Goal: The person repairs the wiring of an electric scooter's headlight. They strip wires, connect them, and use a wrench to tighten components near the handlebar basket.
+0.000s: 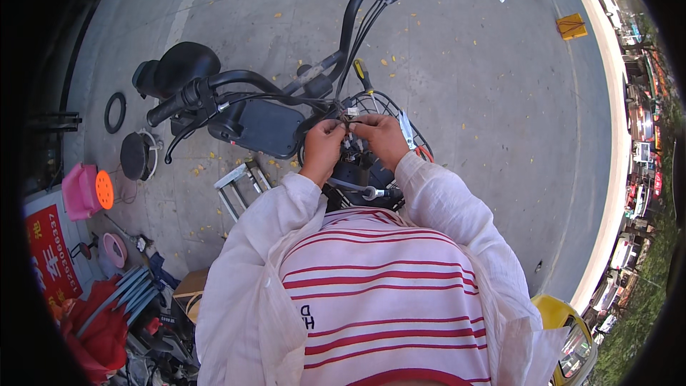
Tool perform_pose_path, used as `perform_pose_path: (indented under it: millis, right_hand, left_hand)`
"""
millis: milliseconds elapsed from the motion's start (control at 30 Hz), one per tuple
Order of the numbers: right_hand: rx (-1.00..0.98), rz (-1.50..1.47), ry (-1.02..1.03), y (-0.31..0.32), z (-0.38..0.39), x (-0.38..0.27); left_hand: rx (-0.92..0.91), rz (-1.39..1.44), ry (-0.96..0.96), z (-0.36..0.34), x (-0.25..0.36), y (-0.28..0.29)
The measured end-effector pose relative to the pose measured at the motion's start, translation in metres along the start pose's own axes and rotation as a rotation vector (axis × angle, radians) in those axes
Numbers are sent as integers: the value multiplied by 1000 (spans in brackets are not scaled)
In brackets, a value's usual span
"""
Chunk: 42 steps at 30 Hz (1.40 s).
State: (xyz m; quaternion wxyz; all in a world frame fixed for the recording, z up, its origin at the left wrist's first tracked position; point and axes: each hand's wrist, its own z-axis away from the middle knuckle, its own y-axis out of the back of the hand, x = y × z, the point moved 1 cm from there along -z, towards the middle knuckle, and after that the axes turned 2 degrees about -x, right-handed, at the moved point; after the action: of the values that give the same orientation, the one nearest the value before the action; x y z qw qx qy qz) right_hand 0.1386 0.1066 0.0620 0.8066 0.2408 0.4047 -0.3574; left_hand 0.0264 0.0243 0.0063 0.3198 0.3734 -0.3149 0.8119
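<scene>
My left hand (323, 144) and my right hand (382, 140) meet at the front of a black electric scooter, fingertips pinched on thin wires (344, 119) below the handlebar (264, 84). A small white connector (351, 111) shows just beyond my fingers; what exactly each fingertip grips is partly hidden. A black wire basket (389, 106) surrounds that area. In it or on it lie a yellow-and-black screwdriver (361, 71) and, beside my right hand, a silver tool (404, 127) with red on it.
A stepladder (236, 189) lies left of the scooter. A tyre (114, 111), black stool (136, 155), pink chair (81, 193), basin (114, 249) and red fabric (93, 322) line the left. A yellow box (572, 26) and road (609, 143) are at right.
</scene>
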Motion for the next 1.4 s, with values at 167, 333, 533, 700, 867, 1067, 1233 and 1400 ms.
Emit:
perform_pose_path:
  millis: [167, 333, 533, 700, 867, 1067, 1233, 1400]
  right_hand:
    - [-10, 38, 66, -2, -5, 9]
    - [7, 308, 165, -4, -3, 5]
    - [37, 495, 377, -9, 4, 1]
    - [-55, 38, 168, -5, -2, 13]
    - [-101, -224, -9, -6, -3, 14]
    - [-69, -254, -93, -8, -1, 8]
    - [86, 20, 204, -15, -6, 26]
    - [210, 389, 225, -20, -1, 17]
  left_hand:
    - [36, -57, -160, 2, -9, 2]
    - [121, -322, -225, 2, -12, 3]
    - [81, -255, -227, 5, -8, 2]
    - [5, -148, -173, 2, -12, 6]
    - [-54, -71, -148, -1, -11, 8]
    - [-78, -55, -8, 7, 15, 6]
    - [-18, 79, 81, 7, 14, 2]
    - [20, 99, 99, 7, 13, 1]
